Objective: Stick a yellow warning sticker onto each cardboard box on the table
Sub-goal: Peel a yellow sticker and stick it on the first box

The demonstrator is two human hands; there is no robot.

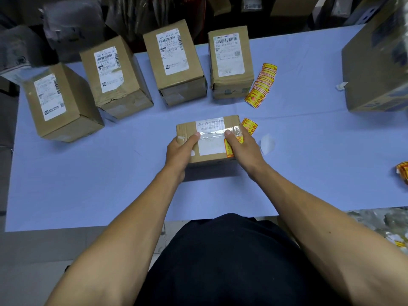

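Note:
A small cardboard box with a white label lies at the table's middle. My left hand grips its left side, thumb on top. My right hand grips its right side and partly covers a yellow warning sticker on the box top. Another yellow sticker lies on the table just right of the box. A fanned strip of yellow stickers lies further back. Several taller labelled boxes stand in a row behind: far left, second, third, fourth.
A big carton stands at the table's right end. A white backing scrap lies right of the small box. More yellow stickers lie at the right edge. Dark bags pile behind the pale blue table.

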